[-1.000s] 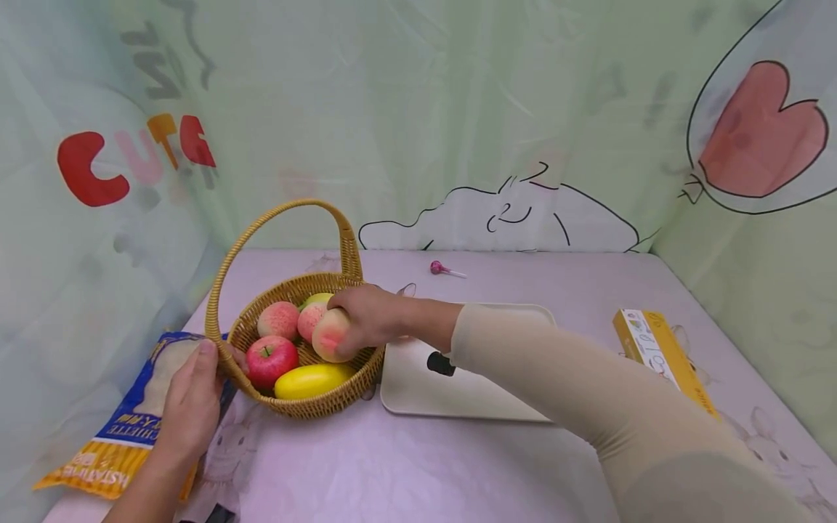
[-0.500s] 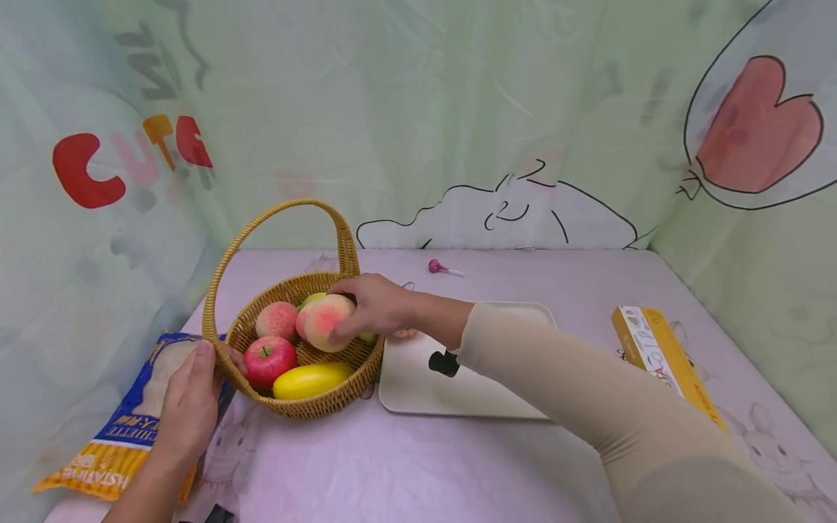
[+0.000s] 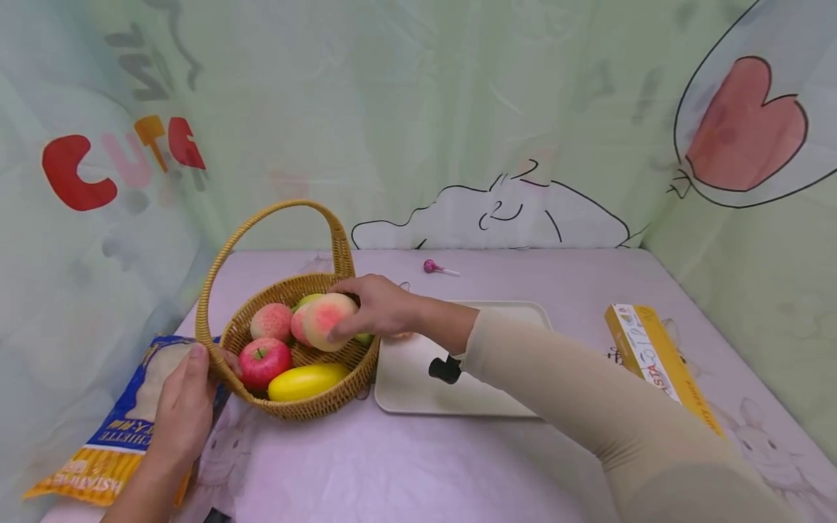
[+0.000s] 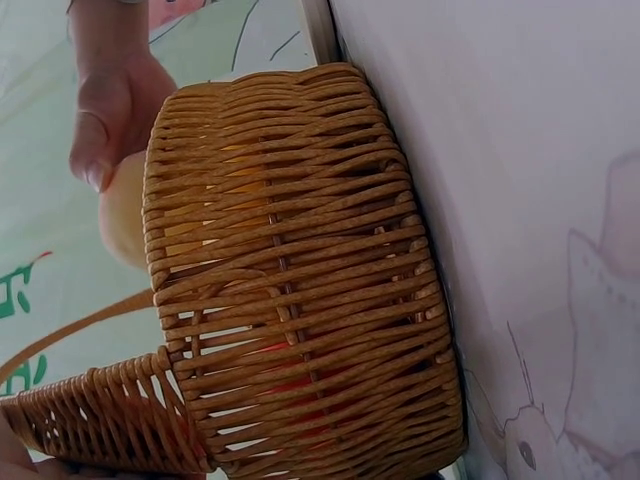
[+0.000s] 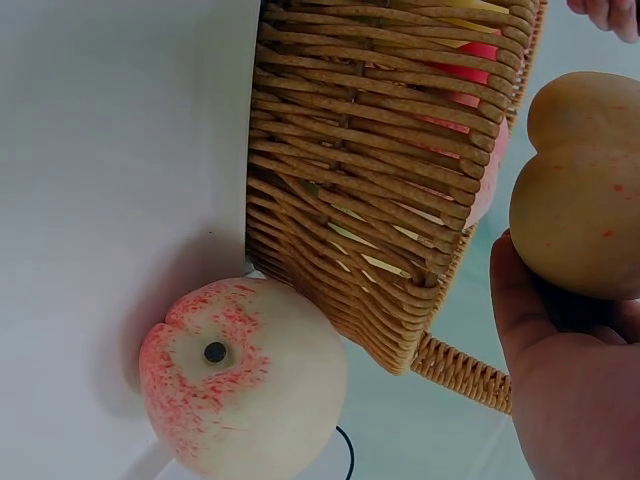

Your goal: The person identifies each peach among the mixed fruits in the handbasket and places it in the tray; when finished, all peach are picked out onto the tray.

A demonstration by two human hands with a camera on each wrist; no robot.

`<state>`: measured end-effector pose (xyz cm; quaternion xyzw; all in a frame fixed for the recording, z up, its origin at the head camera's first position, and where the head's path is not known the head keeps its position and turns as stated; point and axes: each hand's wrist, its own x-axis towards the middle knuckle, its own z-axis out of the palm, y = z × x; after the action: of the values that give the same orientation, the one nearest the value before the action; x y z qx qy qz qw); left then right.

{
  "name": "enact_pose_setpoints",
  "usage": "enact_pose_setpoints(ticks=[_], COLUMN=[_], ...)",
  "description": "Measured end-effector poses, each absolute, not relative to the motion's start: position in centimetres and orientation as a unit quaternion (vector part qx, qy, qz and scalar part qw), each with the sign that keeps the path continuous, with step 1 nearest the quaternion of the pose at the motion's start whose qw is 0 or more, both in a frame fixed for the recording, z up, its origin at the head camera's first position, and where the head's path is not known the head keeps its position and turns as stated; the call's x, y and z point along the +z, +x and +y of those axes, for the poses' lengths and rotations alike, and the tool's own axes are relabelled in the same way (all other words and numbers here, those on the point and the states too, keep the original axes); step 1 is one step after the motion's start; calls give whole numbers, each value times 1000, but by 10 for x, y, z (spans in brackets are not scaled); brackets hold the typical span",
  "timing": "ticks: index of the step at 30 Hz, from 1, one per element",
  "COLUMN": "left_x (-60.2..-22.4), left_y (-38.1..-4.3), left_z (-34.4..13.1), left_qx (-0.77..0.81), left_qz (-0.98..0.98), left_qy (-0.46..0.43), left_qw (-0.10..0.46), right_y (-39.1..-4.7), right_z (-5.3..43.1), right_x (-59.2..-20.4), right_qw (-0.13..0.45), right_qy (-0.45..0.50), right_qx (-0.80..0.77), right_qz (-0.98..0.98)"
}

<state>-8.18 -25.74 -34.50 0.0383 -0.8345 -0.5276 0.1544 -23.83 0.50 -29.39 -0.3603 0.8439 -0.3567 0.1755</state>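
Right hand (image 3: 384,305) grasps a pink-and-cream peach (image 3: 329,319) above a round brown wicker basket (image 3: 307,407) (left hand (image 3: 182,410) gripping it), lilac rabbit-print tabletop (image 3: 366,472) beneath, pale-green curtain (image 3: 392,109) behind.

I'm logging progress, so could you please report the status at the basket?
Left hand holding basket. Right hand gripping peach over basket. Nothing visibly blocking the peach.

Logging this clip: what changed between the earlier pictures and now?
The right hand has lifted the peach it already held slightly higher over the basket; nothing was let go. The left hand still holds the basket; the apple and yellow fruit lie as before.
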Motion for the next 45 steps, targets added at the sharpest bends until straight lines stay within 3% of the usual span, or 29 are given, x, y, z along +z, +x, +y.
enact_pose_setpoints(ticks=[45], left_x=[-345], left_y=[-82], left_z=[-256], left_qx=[-525], left_qz=[-835], left_qy=[44], left_qw=[157], right_y=[-237], right_z=[73], right_x=[-294], right_qw=[139], right_qy=[-285], right_qx=[-486], right_qz=[815])
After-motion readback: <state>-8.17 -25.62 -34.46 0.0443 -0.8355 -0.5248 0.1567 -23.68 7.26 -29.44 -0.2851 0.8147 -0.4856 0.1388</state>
